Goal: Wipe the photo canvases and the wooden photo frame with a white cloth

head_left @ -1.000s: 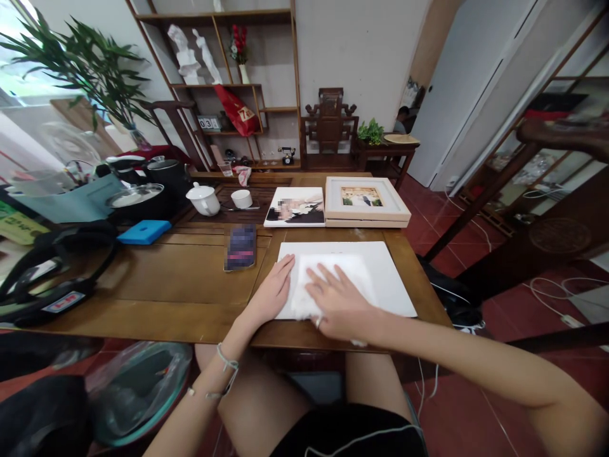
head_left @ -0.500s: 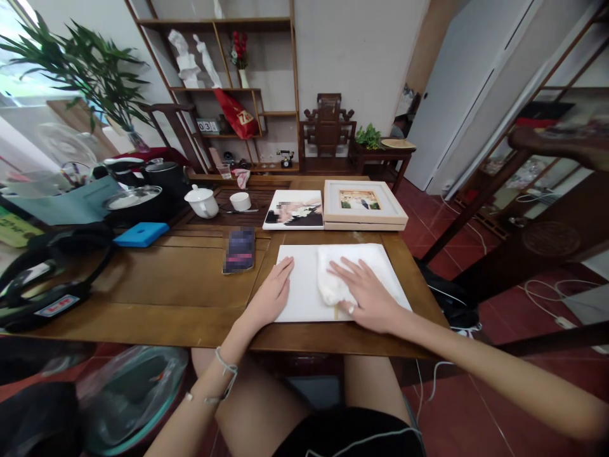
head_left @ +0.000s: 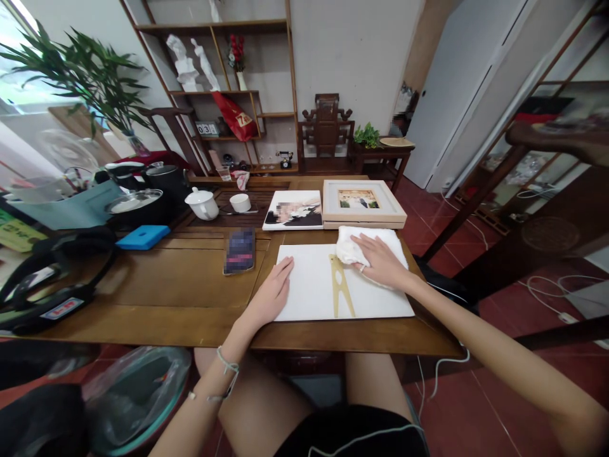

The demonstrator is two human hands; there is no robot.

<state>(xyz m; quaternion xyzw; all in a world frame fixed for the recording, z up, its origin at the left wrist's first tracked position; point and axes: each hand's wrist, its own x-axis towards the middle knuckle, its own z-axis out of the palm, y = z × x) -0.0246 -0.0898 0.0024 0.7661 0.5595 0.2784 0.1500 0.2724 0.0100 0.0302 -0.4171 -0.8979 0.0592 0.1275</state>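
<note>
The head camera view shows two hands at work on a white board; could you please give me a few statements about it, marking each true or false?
1. The left hand rests on the left edge of the flat white rectangular board. True.
2. The flat gold A-shaped piece is completely hidden beneath a cloth. False: the gold piece lies in plain view on the board.
3. The right hand lies over a fluffy white cloth. True.
4. The small blue rectangular box sits on the board. False: the box lies on the brown wooden table, left of the board.
5. A ring shows on the right hand. True.
</note>
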